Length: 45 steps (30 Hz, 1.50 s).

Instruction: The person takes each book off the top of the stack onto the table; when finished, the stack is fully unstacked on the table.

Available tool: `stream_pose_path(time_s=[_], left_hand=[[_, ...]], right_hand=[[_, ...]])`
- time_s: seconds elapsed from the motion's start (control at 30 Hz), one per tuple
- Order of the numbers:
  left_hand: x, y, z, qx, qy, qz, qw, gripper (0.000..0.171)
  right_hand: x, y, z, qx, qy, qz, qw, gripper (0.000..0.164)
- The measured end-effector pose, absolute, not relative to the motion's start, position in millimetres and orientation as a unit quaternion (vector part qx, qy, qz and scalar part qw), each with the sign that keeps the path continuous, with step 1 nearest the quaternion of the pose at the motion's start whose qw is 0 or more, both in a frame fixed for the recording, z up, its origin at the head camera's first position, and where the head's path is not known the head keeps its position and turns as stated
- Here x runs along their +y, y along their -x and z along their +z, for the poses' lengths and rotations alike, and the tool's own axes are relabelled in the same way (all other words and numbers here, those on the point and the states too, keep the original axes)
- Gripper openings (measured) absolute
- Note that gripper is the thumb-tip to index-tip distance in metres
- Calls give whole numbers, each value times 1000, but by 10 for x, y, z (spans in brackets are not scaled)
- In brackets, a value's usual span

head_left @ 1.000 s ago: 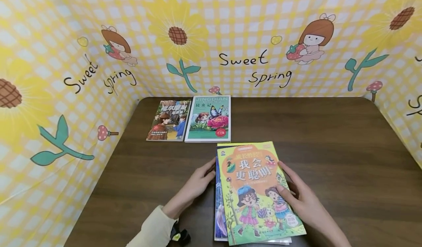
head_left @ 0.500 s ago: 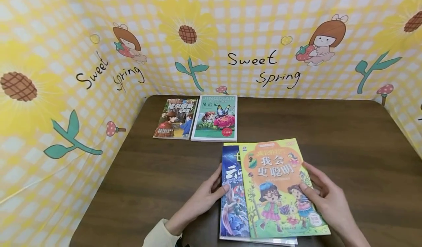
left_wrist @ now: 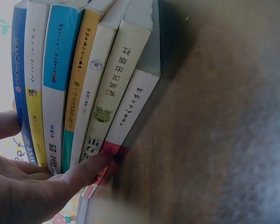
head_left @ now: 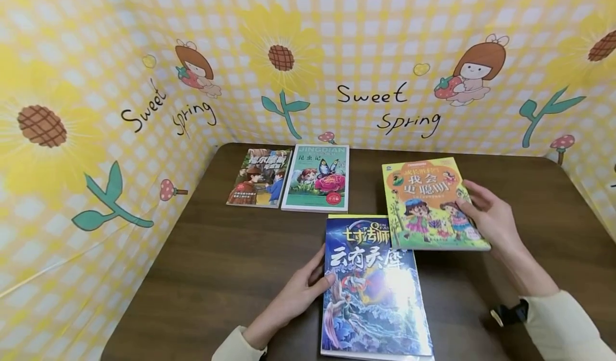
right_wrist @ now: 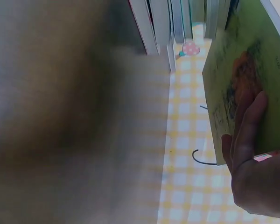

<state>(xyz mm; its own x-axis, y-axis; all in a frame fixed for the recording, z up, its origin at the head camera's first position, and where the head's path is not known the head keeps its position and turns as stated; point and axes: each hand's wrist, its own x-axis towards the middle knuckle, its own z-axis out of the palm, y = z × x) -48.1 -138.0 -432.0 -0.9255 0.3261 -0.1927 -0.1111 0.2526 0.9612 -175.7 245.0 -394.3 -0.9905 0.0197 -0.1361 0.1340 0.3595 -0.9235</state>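
A yellow picture book (head_left: pixel 423 190) is raised off the stack, its lower left corner overlapping the blue book's top right. My right hand (head_left: pixel 493 216) grips its right side, thumb on the cover; the right wrist view shows fingers (right_wrist: pixel 252 126) flat on the back cover. Topmost on the stack is a blue fantasy book (head_left: pixel 370 302) with white title characters. Beside it my left hand (head_left: pixel 295 297) steadies the stack's left side, thumb over the blue cover's edge. In the left wrist view, its lower fingers lie across the spines (left_wrist: pixel 100 84) of several stacked books.
Two books lie side by side at the back left of the brown table (head_left: pixel 240 259): a detective-style book (head_left: pixel 257 182) and a green insect book (head_left: pixel 315 182). A yellow checked cloth (head_left: pixel 356 45) stands as a wall behind and at the sides.
The yellow book has slid right off the blue book, then moved up and away with my right hand, uncovering the blue cover. My left thumb has come onto the blue cover's edge.
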Motion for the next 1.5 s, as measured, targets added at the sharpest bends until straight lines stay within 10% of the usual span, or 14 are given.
stream_pose_path(time_s=[0.57, 0.9, 1.23, 1.5], left_hand=[[-1379, 474, -4341, 756, -69, 622, 192, 71], [-1293, 421, -4393, 740, -74, 640, 192, 68], [-1343, 435, -4386, 750, -78, 631, 184, 68], [-1393, 464, -4345, 744, -76, 637, 185, 67]], right_hand=[[2049, 2636, -4178, 850, -5, -527, -14, 56], [1797, 2703, -4378, 868, -3, -489, 88, 58], [1872, 2518, -4346, 812, 23, -556, 179, 62], [1866, 1736, -4060, 867, 117, -478, 81, 62]])
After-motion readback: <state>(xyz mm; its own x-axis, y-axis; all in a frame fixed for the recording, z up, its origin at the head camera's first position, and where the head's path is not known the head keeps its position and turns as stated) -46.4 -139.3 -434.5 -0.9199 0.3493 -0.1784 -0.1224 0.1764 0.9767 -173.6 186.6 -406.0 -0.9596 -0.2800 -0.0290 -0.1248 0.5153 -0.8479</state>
